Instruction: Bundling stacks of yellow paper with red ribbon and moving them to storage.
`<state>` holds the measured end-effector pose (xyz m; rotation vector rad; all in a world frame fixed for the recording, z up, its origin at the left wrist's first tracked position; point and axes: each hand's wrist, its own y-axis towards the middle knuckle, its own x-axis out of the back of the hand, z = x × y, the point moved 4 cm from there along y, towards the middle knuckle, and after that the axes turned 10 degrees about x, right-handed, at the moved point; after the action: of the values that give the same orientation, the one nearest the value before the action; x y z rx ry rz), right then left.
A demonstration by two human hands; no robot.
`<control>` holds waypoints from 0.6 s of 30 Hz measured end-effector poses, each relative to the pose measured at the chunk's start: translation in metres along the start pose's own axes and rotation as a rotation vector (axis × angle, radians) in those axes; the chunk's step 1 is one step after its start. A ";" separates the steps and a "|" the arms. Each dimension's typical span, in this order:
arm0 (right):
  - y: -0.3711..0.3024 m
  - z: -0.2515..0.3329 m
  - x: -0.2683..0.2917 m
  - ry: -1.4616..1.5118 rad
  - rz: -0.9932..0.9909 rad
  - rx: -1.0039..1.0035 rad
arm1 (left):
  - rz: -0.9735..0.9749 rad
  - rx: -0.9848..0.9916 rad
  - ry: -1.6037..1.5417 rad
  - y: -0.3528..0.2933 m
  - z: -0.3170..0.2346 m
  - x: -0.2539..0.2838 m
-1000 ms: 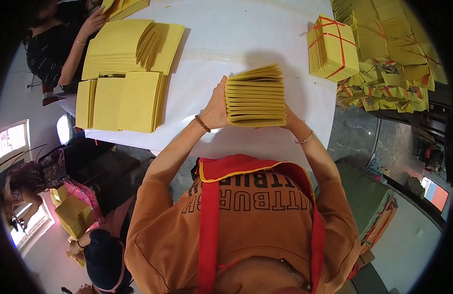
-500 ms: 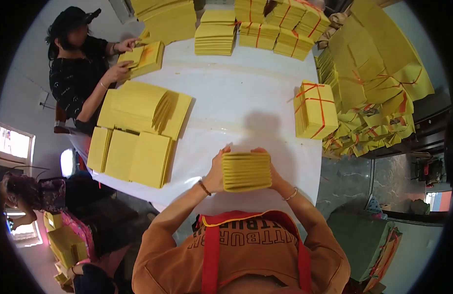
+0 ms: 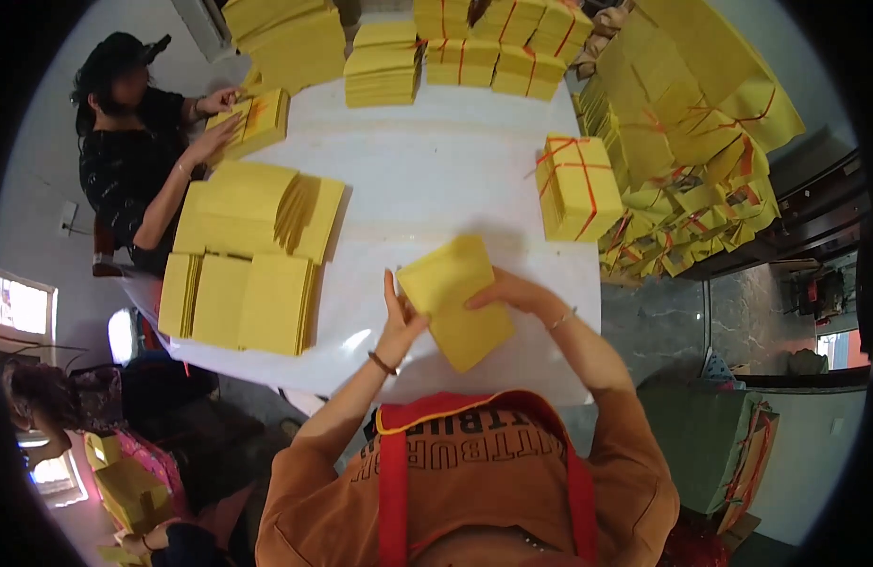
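Observation:
A stack of yellow paper sheets (image 3: 460,312) is held above the near part of the white table, turned at a slant with its broad face up. My right hand (image 3: 512,291) grips it from the right side, thumb on top and fingers hidden beneath. At its left edge, my left hand (image 3: 401,323) is open, with the index finger stretched upward and the thumb at the paper's edge. To the left lie several yellow paper stacks (image 3: 243,298). A bundle tied with red string (image 3: 581,189) stands at the right of the table.
The white table (image 3: 408,189) carries more yellow stacks (image 3: 382,71) and tied bundles (image 3: 460,59) along its far edge. Across at the left, a person in a black hat (image 3: 125,151) handles a yellow stack (image 3: 257,123). Many tied yellow papers (image 3: 701,142) are heaped at the right.
The paper stack has turned from edge-on to broad face up, at a slant. My left hand has loosened from its side, while my right has shifted its grip onto the top.

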<state>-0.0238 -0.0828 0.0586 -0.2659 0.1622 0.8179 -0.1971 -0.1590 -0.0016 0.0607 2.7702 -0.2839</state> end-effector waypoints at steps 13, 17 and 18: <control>0.022 -0.015 -0.020 -0.170 0.589 -0.437 | 0.453 0.379 0.161 -0.009 -0.039 0.013; 0.030 -0.006 -0.019 -0.225 0.549 -0.454 | 0.247 0.395 0.072 -0.010 -0.036 0.007; 0.033 -0.003 -0.019 -0.241 0.563 -0.452 | 0.194 0.359 0.040 -0.010 -0.037 0.007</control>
<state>-0.0613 -0.0751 0.0548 -0.5564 -0.1892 1.4382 -0.2170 -0.1616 0.0314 0.4252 2.6916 -0.7291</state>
